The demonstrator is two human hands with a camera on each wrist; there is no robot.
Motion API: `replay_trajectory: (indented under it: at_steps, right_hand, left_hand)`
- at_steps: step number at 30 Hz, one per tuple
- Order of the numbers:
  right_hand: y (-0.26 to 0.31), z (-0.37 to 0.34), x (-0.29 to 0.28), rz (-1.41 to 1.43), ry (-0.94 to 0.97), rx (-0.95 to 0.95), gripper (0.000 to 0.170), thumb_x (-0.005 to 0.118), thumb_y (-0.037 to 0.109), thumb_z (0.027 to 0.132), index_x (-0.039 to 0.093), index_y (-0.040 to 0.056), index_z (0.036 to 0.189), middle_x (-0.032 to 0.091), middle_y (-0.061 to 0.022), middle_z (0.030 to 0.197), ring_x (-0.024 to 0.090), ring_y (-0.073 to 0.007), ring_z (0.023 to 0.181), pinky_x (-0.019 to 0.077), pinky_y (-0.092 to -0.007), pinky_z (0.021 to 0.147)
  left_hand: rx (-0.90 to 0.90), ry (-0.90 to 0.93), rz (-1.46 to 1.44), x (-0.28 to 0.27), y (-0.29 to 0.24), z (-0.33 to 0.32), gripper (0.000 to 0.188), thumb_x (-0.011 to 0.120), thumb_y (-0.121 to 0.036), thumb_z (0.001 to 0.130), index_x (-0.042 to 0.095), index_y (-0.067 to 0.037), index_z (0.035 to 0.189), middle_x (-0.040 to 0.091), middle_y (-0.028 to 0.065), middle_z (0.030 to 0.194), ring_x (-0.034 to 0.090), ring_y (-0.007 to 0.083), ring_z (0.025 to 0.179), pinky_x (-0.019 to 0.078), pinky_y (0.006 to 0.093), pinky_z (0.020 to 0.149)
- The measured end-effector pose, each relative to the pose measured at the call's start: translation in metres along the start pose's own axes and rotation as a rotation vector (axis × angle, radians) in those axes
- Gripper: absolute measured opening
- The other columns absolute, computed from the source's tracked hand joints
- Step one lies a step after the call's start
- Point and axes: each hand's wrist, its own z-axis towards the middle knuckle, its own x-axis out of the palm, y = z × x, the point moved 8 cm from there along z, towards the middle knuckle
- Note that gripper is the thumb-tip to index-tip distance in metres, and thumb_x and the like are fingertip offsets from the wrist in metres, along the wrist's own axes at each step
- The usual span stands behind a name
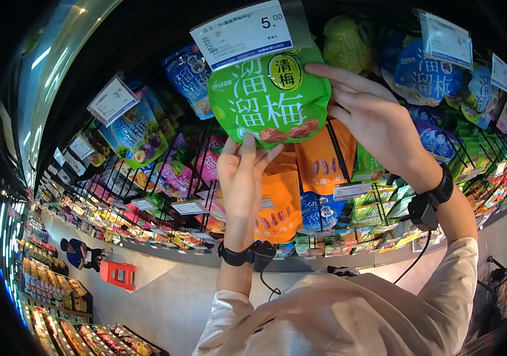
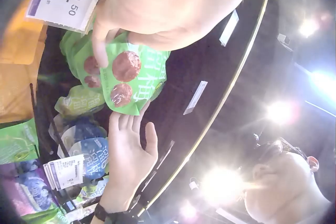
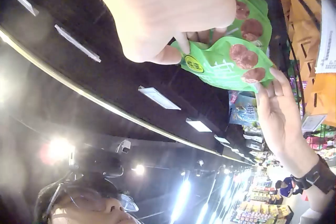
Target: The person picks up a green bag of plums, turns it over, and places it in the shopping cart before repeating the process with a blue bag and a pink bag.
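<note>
A green bag of dried plums hangs at the front of a shelf row, just below a price tag that overlaps its top. From below, my left hand pinches its lower edge, one fingertip on the printed front. At the bag's right side, my right hand holds the edge, with a digit against the front near the yellow oval label. More green bags hang behind it in the right wrist view. Part of the right hand's fingers is hidden by the bag in the left wrist view.
Orange bags hang under the green one, and blue bags to the right. Metal hooks with price tags jut out all around. Across the aisle floor a person stands by a red cart.
</note>
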Motion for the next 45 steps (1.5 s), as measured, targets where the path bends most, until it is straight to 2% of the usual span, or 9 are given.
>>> replay_trajectory:
  at_steps: [13, 16, 17, 23, 25, 32, 37, 40, 45]
  right_hand:
    - [0.018, -0.024, 0.001, -0.220, 0.059, -0.049, 0.074, 0.060, 0.038, 0.089, 0.043, -0.0073, 0.145, 0.038, -0.0223, 0.156, 0.033, -0.0297, 0.148, 0.0193, -0.0478, 0.123]
    - [0.024, -0.042, -0.005, -0.331, 0.070, -0.111, 0.060, 0.056, 0.030, 0.097, 0.046, -0.0056, 0.145, 0.041, -0.0211, 0.154, 0.039, -0.0271, 0.144, 0.0243, -0.0432, 0.121]
    - [0.026, -0.048, -0.007, -0.364, 0.014, -0.064, 0.068, 0.060, 0.041, 0.090, 0.049, -0.0019, 0.142, 0.038, -0.0239, 0.155, 0.033, -0.0321, 0.148, 0.0225, -0.0512, 0.121]
    - [0.046, -0.100, -0.012, -0.682, 0.027, -0.091, 0.056, 0.062, 0.040, 0.090, 0.059, -0.0001, 0.129, 0.040, -0.0263, 0.151, 0.041, -0.0392, 0.142, 0.0350, -0.0503, 0.113]
    - [0.051, -0.119, -0.008, -0.753, 0.006, -0.112, 0.042, 0.060, 0.018, 0.089, 0.063, -0.0027, 0.125, 0.044, -0.0284, 0.148, 0.049, -0.0398, 0.135, 0.0423, -0.0495, 0.109]
    - [0.035, -0.195, -0.019, -0.755, -0.236, -0.006, 0.036, 0.060, 0.019, 0.091, 0.064, -0.0024, 0.120, 0.047, -0.0280, 0.144, 0.053, -0.0403, 0.130, 0.0481, -0.0469, 0.102]
    - [0.036, -0.270, 0.008, -0.799, -0.590, 0.025, 0.035, 0.060, 0.025, 0.094, 0.064, -0.0016, 0.117, 0.050, -0.0223, 0.140, 0.054, -0.0351, 0.126, 0.0438, -0.0449, 0.103]
    - [0.037, -0.325, 0.034, -0.869, -0.815, 0.071, 0.036, 0.059, 0.026, 0.095, 0.063, -0.0020, 0.116, 0.051, -0.0225, 0.139, 0.055, -0.0342, 0.125, 0.0460, -0.0427, 0.098]
    - [0.029, -0.410, 0.093, -0.953, -1.185, 0.244, 0.026, 0.056, 0.015, 0.098, 0.064, -0.0003, 0.118, 0.055, -0.0154, 0.137, 0.058, -0.0239, 0.123, 0.0479, -0.0343, 0.094]
  left_hand:
    - [0.122, -0.120, -0.001, 0.007, -0.016, -0.014, 0.032, 0.053, -0.006, 0.102, 0.048, -0.002, 0.133, 0.058, 0.0073, 0.121, 0.059, 0.0181, 0.114, 0.0544, 0.0454, 0.098]
    - [0.129, -0.125, 0.044, 0.012, -0.017, -0.016, 0.043, 0.054, -0.007, 0.101, 0.040, -0.003, 0.141, 0.053, 0.0094, 0.129, 0.056, 0.0203, 0.119, 0.0531, 0.0452, 0.099]
    - [0.135, -0.134, 0.071, 0.015, -0.017, -0.017, 0.052, 0.056, -0.009, 0.101, 0.034, -0.003, 0.148, 0.051, 0.0126, 0.133, 0.056, 0.0227, 0.122, 0.0525, 0.0445, 0.099]
    - [0.095, -0.203, 0.135, 0.021, -0.015, -0.021, 0.058, 0.055, -0.010, 0.100, 0.031, -0.003, 0.152, 0.047, 0.0191, 0.141, 0.053, 0.0280, 0.127, 0.0502, 0.0447, 0.101]
    - [0.114, -0.225, 0.171, 0.018, -0.014, -0.022, 0.058, 0.056, -0.008, 0.099, 0.032, -0.002, 0.151, 0.047, 0.0190, 0.141, 0.053, 0.0289, 0.128, 0.0505, 0.0437, 0.100]
    - [0.134, -0.302, 0.206, 0.008, -0.025, -0.029, 0.054, 0.052, -0.003, 0.097, 0.036, -0.001, 0.149, 0.047, 0.0185, 0.142, 0.047, 0.0303, 0.134, 0.0481, 0.0447, 0.106]
    - [0.428, -0.364, 0.245, 0.011, -0.046, -0.057, 0.046, 0.050, -0.003, 0.094, 0.042, 0.007, 0.139, 0.051, 0.0251, 0.135, 0.048, 0.0351, 0.133, 0.0454, 0.0469, 0.109]
    - [0.492, -0.183, 0.314, 0.014, -0.045, -0.082, 0.038, 0.048, -0.006, 0.097, 0.047, 0.008, 0.133, 0.058, 0.0242, 0.128, 0.057, 0.0334, 0.123, 0.0468, 0.0416, 0.104]
    - [0.557, 0.774, -0.095, 0.071, -0.029, -0.155, 0.033, 0.064, -0.016, 0.093, 0.056, -0.011, 0.124, 0.060, 0.0202, 0.101, 0.064, 0.0334, 0.079, 0.0540, 0.0442, 0.064]
